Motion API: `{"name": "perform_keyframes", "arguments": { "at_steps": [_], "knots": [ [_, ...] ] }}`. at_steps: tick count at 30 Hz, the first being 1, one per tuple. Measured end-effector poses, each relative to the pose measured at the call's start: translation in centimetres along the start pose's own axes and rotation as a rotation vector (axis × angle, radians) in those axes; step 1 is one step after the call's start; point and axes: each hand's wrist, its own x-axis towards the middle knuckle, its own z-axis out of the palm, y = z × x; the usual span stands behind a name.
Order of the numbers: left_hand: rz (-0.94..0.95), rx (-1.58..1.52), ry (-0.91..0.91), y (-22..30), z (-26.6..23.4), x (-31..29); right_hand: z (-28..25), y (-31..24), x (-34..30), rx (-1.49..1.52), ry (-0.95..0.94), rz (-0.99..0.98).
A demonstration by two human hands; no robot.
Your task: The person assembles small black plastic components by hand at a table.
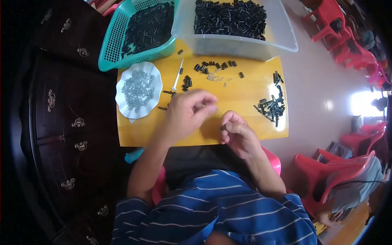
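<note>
Indoors, a person in a blue striped shirt [253,208] sits at a yellow surface [241,98], the right hand [241,134] pinching a small dark piece [223,128] between thumb and fingers just above the near edge. The left hand [191,109] hangs nearby, thumb and forefinger close together — whether it holds anything, one cannot tell. Beyond them lie loose dark pieces [224,65] beside a scatter of tiny pale bits [212,77], while a heap of slim black parts [272,108] sits toward the right edge. At left, a white wavy-rimmed plate [119,92] carries many small clear-looking pieces [139,90], a slender white tool [178,74] lying near it. Along the far side stand a teal basket [107,59] and a translucent bin [241,49] — both loaded with black parts. Red chairs [307,168] line the floor to the right.
</note>
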Motion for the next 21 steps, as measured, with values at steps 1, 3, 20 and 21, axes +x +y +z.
{"name": "perform_keyframes", "arguments": {
  "at_steps": [1, 3, 20, 21],
  "knots": [
    [0.032, 0.077, 0.054, 0.2, 0.1, 1.2, 0.0, -0.1, -0.1, 0.04, 0.028, -0.002],
    [0.081, 0.197, 0.079, -0.7, 0.9, 3.7, 0.0, -0.5, -0.3, 0.088, 0.053, -0.018],
    [0.155, 0.766, 0.127, -4.6, 4.9, 10.6, -0.6, -1.1, -0.4, 0.131, 0.09, -0.026],
    [0.158, 0.766, 0.129, -4.7, 5.0, 10.7, -0.6, -1.1, -0.4, 0.135, 0.092, -0.03]
  ]
}}
